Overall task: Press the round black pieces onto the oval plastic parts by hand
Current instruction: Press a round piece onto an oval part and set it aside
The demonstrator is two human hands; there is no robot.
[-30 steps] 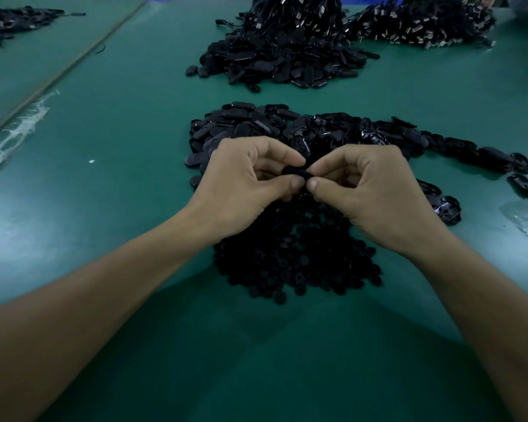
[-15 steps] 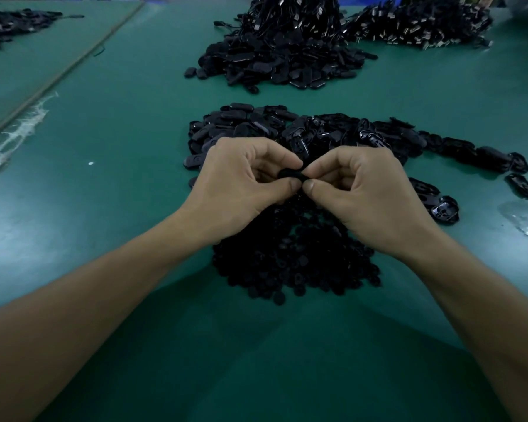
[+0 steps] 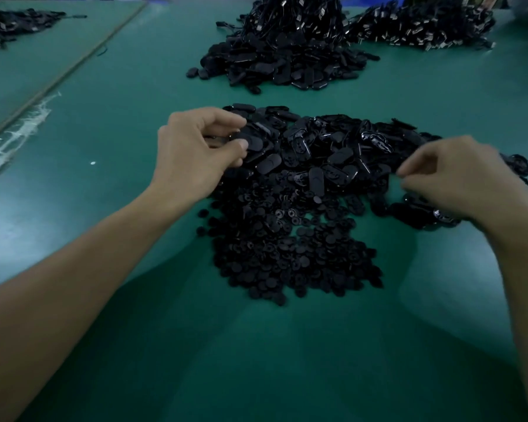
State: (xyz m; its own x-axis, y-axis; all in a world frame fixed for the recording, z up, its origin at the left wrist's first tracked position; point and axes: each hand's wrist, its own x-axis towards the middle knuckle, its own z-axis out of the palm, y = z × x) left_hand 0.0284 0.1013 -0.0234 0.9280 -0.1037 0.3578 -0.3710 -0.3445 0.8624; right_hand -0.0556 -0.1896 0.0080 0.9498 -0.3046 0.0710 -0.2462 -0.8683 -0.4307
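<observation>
A heap of black oval plastic parts (image 3: 317, 147) lies mid-table, and a heap of small round black pieces (image 3: 287, 254) lies just in front of it. My left hand (image 3: 192, 153) is at the left end of the oval heap, thumb and forefinger pinching one oval part (image 3: 252, 143) that still lies on the heap. My right hand (image 3: 457, 178) is blurred and hovers at the heap's right end above several finished-looking parts (image 3: 424, 214). Its fingers are loosely curled with a gap to the thumb, and I see nothing in them.
A big mound of black parts with cords (image 3: 287, 56) sits farther back, with another mound (image 3: 424, 25) to its right. A third pile (image 3: 13, 22) lies on the neighbouring table at far left, past a seam (image 3: 64, 71). Green table surface (image 3: 256, 360) stretches in front of the round pieces.
Both hands were together over the heaps, pinching one part between them. They have separated: the left went up-left onto the oval heap, the right swung out right and no longer holds the part.
</observation>
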